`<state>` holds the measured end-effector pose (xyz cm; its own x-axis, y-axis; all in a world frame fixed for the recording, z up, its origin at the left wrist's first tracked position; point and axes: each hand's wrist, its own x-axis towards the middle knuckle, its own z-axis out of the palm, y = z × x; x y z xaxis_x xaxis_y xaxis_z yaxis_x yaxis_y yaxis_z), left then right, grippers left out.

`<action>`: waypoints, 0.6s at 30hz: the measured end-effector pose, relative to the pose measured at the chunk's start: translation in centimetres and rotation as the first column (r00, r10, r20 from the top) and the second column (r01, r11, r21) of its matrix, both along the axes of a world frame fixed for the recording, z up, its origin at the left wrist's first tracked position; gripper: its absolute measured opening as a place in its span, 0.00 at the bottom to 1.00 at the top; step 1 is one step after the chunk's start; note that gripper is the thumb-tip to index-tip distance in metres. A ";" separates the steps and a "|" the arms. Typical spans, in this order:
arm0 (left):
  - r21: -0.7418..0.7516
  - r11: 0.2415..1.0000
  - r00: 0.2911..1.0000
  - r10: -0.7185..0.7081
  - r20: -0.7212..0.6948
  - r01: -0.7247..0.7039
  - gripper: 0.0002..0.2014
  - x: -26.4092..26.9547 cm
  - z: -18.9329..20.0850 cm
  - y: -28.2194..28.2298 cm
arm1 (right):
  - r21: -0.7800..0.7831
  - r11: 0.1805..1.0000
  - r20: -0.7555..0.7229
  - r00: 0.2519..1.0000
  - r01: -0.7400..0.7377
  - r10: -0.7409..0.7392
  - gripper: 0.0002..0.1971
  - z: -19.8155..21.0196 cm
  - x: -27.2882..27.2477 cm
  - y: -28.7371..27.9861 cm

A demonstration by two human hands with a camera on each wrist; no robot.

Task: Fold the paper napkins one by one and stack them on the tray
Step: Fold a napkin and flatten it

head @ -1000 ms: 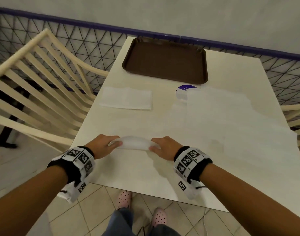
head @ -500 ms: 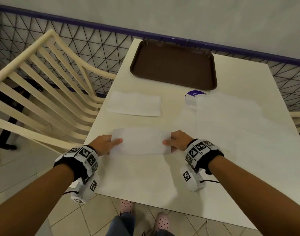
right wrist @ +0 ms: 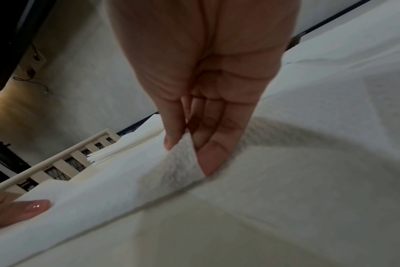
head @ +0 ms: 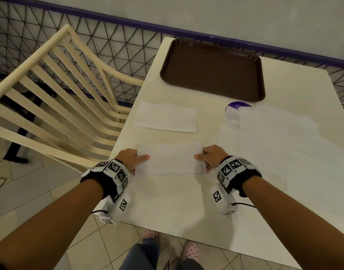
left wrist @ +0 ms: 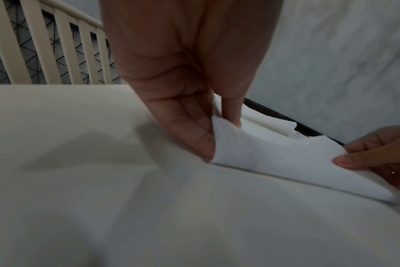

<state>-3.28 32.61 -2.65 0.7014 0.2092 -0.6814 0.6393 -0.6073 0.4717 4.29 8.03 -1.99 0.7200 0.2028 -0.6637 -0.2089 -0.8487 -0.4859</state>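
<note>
A white paper napkin [head: 170, 159], folded in half, is held just above the table between both hands. My left hand [head: 137, 160] pinches its left end [left wrist: 219, 130] between thumb and fingers. My right hand [head: 203, 159] pinches its right end [right wrist: 183, 151] the same way. Farther back on the left lies a stack of folded napkins [head: 166, 119]. The brown tray [head: 213, 70] sits at the far edge of the table with nothing on it. Unfolded napkins [head: 280, 137] are spread over the right side of the table.
A cream slatted chair [head: 56, 98] stands at the table's left side. A round purple-and-white sticker [head: 235, 109] shows in front of the tray, partly under the spread napkins. A black wire fence [head: 89, 41] and a wall run behind the table.
The napkin's near edge has been carried over to its far edge, so the rolled-up fold now lies flat. Both hands moved away from me with it.
</note>
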 end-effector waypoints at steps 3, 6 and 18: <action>0.093 0.993 0.997 -0.068 -0.025 0.070 0.23 0.1 0.1 -0.2 | 0.003 1.000 -0.002 1.000 0.021 -0.021 0.16 -0.2 0.1 0.1; 0.186 0.978 0.996 -0.090 -0.021 0.092 0.20 0.3 0.1 -0.6 | -0.036 0.999 0.026 1.000 0.014 -0.013 0.13 -0.1 0.0 0.3; 0.305 0.945 0.991 -0.132 0.012 0.123 0.26 0.0 0.1 -1.4 | -0.106 0.993 0.070 0.996 0.055 -0.048 0.22 -0.8 0.3 0.6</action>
<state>-3.26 31.20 -2.58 0.7558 0.3094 -0.5770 0.5349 -0.8000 0.2718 4.61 8.58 -2.81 0.7712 0.0943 -0.6296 -0.2234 -0.8860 -0.4064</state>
